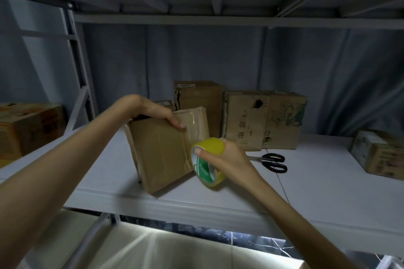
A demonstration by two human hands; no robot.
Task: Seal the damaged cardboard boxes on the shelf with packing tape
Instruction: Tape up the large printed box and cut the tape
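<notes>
Nearest, below the shelf (218,205) edge: a pale lit surface and a grey metal strut, partly out of view. Right hand (220,157): grip closed on a tape roll (207,162), thumb across its face, fingers over the top; yellow roll with a green and white core, held just off the shelf board, touching or nearly touching the lower right edge of the front box (161,150). Left hand (157,113): grip clamped over the top of that box, fingers down its front face, thumb hidden behind. Front box: brown cardboard, creased, tilted back on its lower edge near the shelf front; a strip of clear glossy tape runs down its right side from the top toward the roll. Scissors (272,162): black handles, lying flat on the shelf right of the roll, blades partly hidden behind the right hand. Behind the front box: a tall box (197,98) with a torn left edge and a white label on top; a smaller item beside it, mostly hidden. Right of that, touching it or just beside: a wide box (264,119), printed, with a dark hole in its face. Far right edge: a small printed box (378,150), well apart. Far left, in the next bay: a yellow-brown box (28,129). Rear: grey cloth or sheeting; upper shelf overhead.
</notes>
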